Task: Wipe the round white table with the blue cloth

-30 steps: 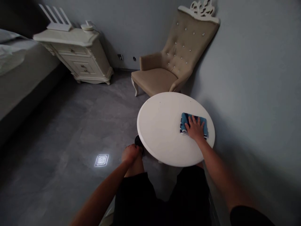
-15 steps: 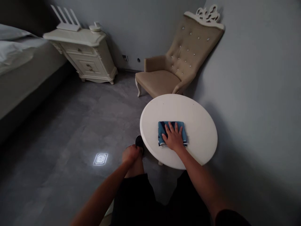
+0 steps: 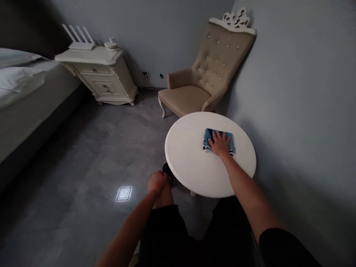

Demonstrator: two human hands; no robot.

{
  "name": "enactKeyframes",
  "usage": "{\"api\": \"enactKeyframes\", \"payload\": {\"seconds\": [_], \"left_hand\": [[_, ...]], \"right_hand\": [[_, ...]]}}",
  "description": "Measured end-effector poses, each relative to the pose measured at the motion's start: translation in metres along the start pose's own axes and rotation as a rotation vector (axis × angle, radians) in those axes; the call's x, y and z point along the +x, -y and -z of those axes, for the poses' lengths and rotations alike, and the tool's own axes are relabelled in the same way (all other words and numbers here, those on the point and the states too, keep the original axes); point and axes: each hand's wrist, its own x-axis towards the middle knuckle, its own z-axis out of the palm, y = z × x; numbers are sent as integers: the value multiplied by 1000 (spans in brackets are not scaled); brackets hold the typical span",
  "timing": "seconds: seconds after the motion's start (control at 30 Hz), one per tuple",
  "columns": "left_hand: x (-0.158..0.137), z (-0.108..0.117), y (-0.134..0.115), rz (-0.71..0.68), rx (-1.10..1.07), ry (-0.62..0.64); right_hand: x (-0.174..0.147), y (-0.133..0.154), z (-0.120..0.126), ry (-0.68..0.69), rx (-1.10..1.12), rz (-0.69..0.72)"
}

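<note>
My right hand [image 3: 220, 144] lies flat with its fingers spread on a folded blue cloth [image 3: 208, 142]. The cloth has dark navy patches and a white edge, and looks like a small towel. It rests on a round white table [image 3: 189, 159], right of the middle and toward the far side. Left of the table, my left hand [image 3: 157, 182] is closed over my left knee [image 3: 166, 193], with its fingers curled and partly hidden.
A tan tufted armchair [image 3: 186, 98] stands behind the table. The grey wall [image 3: 292, 92] is close on the right. A white nightstand [image 3: 102, 79] holds a router [image 3: 82, 45] and a small white device [image 3: 111, 44]. At far left is a bed [image 3: 25, 100].
My right hand and the cloth under it have slid to the right and farther away across the tabletop. My left hand has stayed on the knee. The view has shifted slightly.
</note>
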Motion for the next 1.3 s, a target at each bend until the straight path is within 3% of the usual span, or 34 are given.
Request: {"api": "enactKeyframes", "payload": {"seconds": [0.17, 0.3, 0.47, 0.63, 0.8, 1.0, 1.17, 1.3], "left_hand": [[-6, -3, 2, -12, 0, -26], [-10, -5, 5, -22, -4, -36], [-14, -4, 5, -31, 3, -30], [-12, -4, 5, -36, 23, -25], [-10, -7, 4, -25, 43, -17], [-7, -6, 1, 1, 65, 2], [2, -5, 5, 29, 60, 23], [7, -3, 6, 44, 76, 30]], "right_hand": [[-76, -48, -1, 10, -72, -82], [-147, -53, -10, -1, -99, -69], [-205, -18, -19, -45, -64, -60], [-217, 40, -17, -53, 26, 120], [-183, 87, -12, -34, 149, 290], [-87, 117, -9, -28, 199, 345], [7, 115, -6, -31, 193, 317], [70, 86, -4, -16, 175, 211]]}}
